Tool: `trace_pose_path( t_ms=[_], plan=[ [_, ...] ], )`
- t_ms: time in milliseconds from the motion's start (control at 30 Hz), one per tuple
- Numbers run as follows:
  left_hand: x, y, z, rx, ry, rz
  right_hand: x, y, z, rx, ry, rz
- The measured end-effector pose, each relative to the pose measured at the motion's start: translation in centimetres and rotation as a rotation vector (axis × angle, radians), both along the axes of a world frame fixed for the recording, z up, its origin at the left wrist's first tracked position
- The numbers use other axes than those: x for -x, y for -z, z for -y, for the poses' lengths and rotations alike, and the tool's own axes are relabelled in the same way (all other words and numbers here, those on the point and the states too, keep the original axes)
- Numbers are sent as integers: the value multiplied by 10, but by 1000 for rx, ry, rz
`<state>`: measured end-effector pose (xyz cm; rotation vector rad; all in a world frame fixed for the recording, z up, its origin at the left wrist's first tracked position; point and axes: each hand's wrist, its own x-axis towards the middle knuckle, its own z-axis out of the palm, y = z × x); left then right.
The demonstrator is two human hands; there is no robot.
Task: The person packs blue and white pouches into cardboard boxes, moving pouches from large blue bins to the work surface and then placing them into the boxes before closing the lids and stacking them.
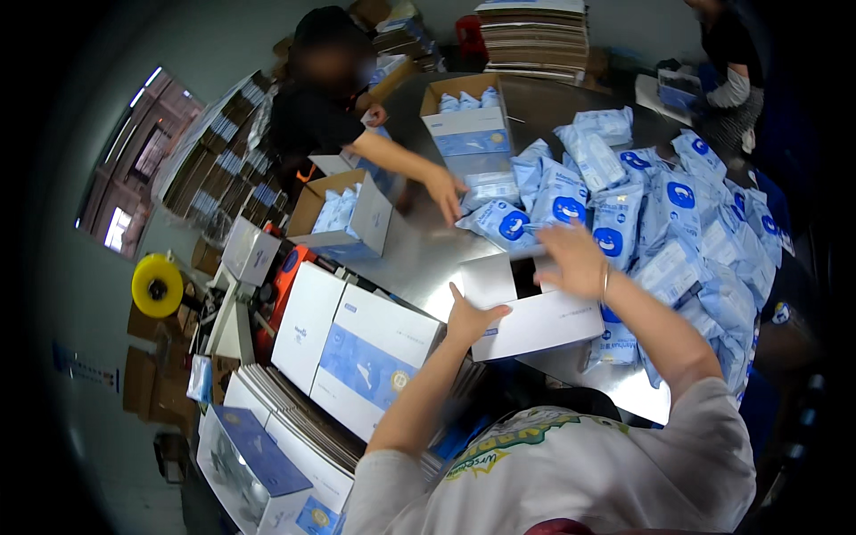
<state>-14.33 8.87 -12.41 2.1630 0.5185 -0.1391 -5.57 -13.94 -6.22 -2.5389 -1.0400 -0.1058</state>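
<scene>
One white box (542, 328) sits on the desk (412, 278); my left hand (473, 318), thumb wide, touches its left side; my blurred right hand (578, 260) seems spread above it.

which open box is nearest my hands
The white cardboard box beneath your right hand, beside your left hand; the open cardboard boxes holding light blue packets stand farther away.

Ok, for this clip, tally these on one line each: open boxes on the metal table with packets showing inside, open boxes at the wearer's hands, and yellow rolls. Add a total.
Open boxes with packets showing: 2, the left box and the back box
Open box at the wearer's hands: 1
Yellow roll: 1
Total: 4
</scene>
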Motion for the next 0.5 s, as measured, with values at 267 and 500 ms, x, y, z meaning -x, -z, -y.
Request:
trace_pose_path(
  t_ms=[267,500],
  plan=[
    [24,57,21,563,29,-152,82,56,129,-195,134,-113],
    [51,-80,29,638,225,198,124,137,99,-351,264,-671]
  ],
)
